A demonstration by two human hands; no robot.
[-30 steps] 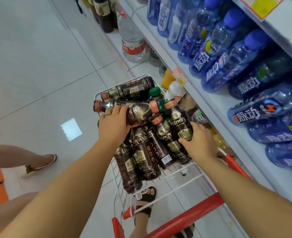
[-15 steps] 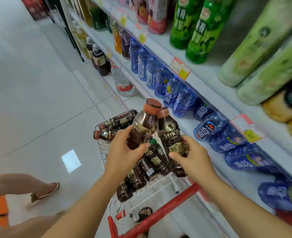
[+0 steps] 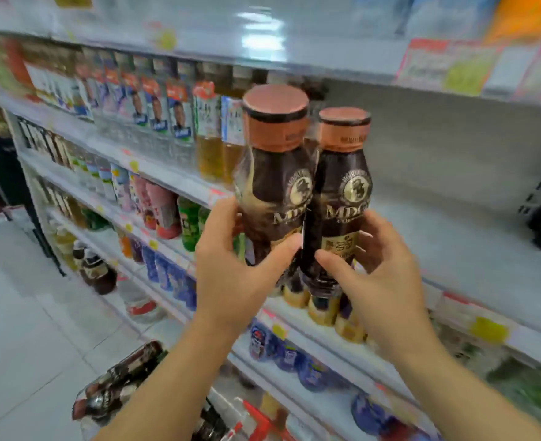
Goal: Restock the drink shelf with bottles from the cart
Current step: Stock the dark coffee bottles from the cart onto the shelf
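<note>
Each grip holds one brown drink bottle. The left grip [image 3: 231, 268] has its fingers and thumb curled round the left bottle [image 3: 275, 192], low on its body. The right grip [image 3: 378, 275] wraps the right bottle [image 3: 342, 202] the same way. Both bottles are upright, lids up, touching side by side, up in the air before the bare part of the shelf [image 3: 453, 249]. I think they go in that gap. Down below, the cart [image 3: 262, 418] has more bottles [image 3: 126, 367] lying in it.
</note>
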